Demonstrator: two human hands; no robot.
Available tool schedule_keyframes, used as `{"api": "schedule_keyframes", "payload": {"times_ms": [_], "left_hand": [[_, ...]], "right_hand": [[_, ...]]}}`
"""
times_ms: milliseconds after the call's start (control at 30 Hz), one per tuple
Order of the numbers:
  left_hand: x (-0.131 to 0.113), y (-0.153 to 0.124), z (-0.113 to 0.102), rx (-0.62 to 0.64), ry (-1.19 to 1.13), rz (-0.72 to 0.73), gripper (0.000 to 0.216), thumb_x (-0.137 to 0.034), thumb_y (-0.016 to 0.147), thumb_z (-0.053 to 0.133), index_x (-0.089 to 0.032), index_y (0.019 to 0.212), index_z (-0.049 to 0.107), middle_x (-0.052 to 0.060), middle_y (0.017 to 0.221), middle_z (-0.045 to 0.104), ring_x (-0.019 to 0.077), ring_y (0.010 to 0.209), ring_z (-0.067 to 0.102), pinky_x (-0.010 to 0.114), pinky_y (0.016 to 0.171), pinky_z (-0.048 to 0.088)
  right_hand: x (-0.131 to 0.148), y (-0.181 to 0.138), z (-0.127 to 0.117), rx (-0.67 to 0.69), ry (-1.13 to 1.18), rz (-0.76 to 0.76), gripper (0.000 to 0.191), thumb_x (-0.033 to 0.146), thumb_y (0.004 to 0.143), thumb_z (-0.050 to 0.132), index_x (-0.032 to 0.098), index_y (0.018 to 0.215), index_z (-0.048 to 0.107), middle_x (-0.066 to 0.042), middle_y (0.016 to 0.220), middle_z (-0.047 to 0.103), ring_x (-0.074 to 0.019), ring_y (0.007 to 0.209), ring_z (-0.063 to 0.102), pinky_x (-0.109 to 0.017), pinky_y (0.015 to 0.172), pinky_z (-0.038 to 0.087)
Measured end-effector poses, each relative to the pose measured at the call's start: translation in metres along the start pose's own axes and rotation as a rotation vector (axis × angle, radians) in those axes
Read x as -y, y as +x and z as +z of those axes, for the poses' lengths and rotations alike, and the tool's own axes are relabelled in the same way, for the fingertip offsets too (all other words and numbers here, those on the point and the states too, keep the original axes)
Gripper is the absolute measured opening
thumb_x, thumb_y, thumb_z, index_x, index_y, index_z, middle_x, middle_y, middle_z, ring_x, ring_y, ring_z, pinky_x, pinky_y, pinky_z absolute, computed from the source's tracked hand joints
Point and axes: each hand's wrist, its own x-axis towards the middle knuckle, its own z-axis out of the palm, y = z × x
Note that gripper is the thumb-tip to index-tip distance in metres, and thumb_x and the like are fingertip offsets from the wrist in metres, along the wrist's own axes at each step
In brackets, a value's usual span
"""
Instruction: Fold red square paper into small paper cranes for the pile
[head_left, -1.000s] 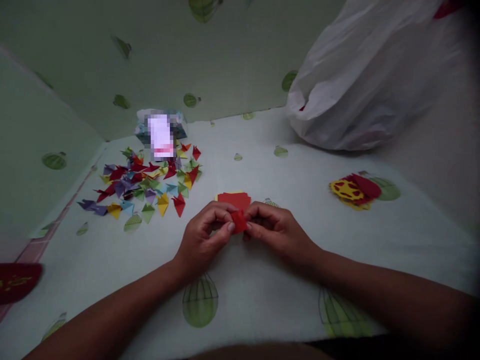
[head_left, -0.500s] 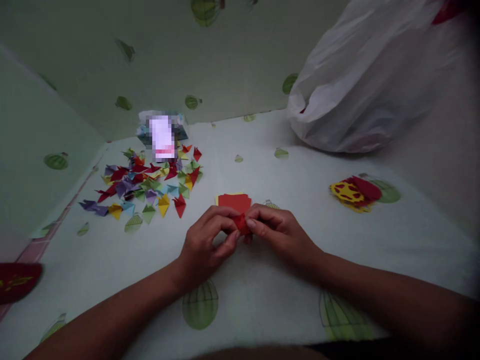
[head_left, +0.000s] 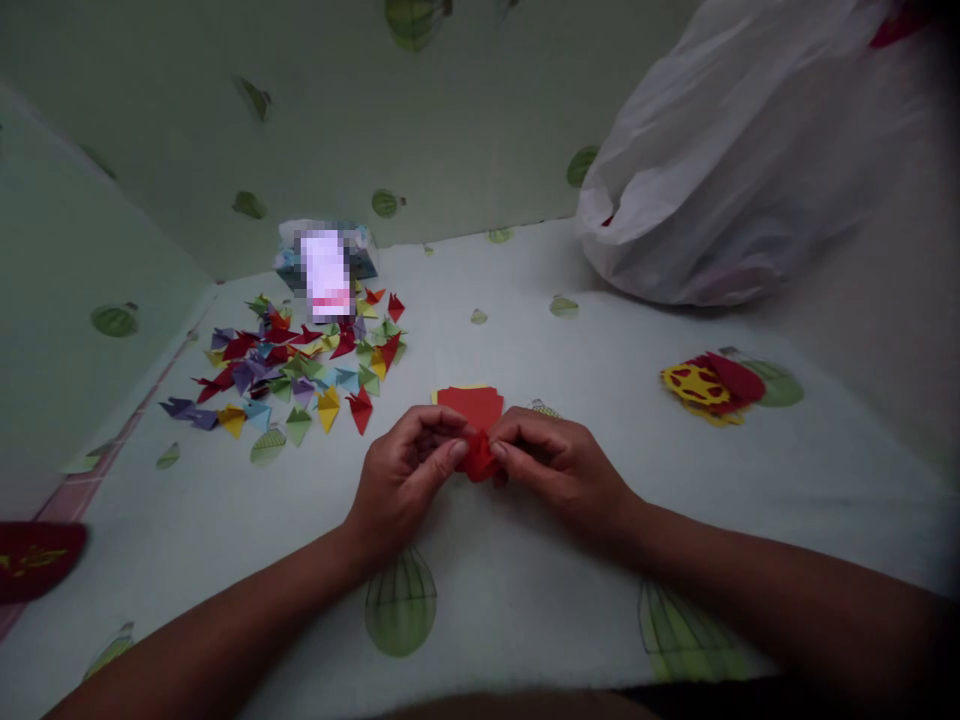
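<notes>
- The left hand [head_left: 401,480] and right hand [head_left: 559,465] pinch the small red paper [head_left: 477,458] between them, just above the cloth [head_left: 525,600].
- Its fold direction is probably hidden by fingertips.
- The red paper stack [head_left: 469,403] lies just beyond.

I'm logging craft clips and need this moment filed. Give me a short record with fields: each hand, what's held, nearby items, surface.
Left hand: fingertips pinch the small red paper
Right hand: pinches the same paper from the other side
Just beyond hands: stack of red sheets, lying flat
Far left: pile of folded coloured pieces
Right: red and yellow cutout; white plastic bag behind it
Surface: pale cloth with green prints
</notes>
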Motion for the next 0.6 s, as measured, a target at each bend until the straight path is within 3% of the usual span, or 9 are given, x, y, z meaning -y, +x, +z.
{"api": "schedule_keyframes", "payload": {"times_ms": [100,200,600], "left_hand": [[-0.0041,0.0037,-0.0011,0.046,-0.08,-0.192,0.014,-0.025,0.082,0.072,-0.016,0.092,0.069,0.002,0.084,0.071,0.0109,0.075,0.065,0.021,0.069,0.054],[-0.0086,0.0064,-0.0022,0.094,-0.113,-0.296,0.014,-0.027,0.081,0.072,-0.015,0.087,0.07,0.001,0.075,0.069,0.01,0.068,0.062,0.021,0.065,0.051],[-0.0089,0.0037,-0.0036,0.133,-0.151,-0.333,0.017,-0.033,0.086,0.069,-0.016,0.085,0.07,0.001,0.076,0.068,0.0092,0.07,0.059,0.021,0.066,0.047]], "right_hand": [[-0.0002,-0.0007,0.0,-0.008,-0.057,-0.04,0.021,0.014,0.09,0.054,0.014,0.073,0.066,-0.003,0.071,0.063,-0.014,0.067,0.057,-0.029,0.066,0.044],[-0.0006,-0.001,-0.0005,-0.014,-0.085,-0.074,0.021,0.012,0.09,0.054,0.013,0.074,0.067,-0.004,0.072,0.063,-0.0139,0.068,0.057,-0.029,0.066,0.043],[0.0025,-0.001,-0.0005,-0.01,-0.071,-0.047,0.019,0.012,0.088,0.056,0.014,0.073,0.068,-0.004,0.073,0.066,-0.0144,0.067,0.059,-0.029,0.064,0.044]]}}
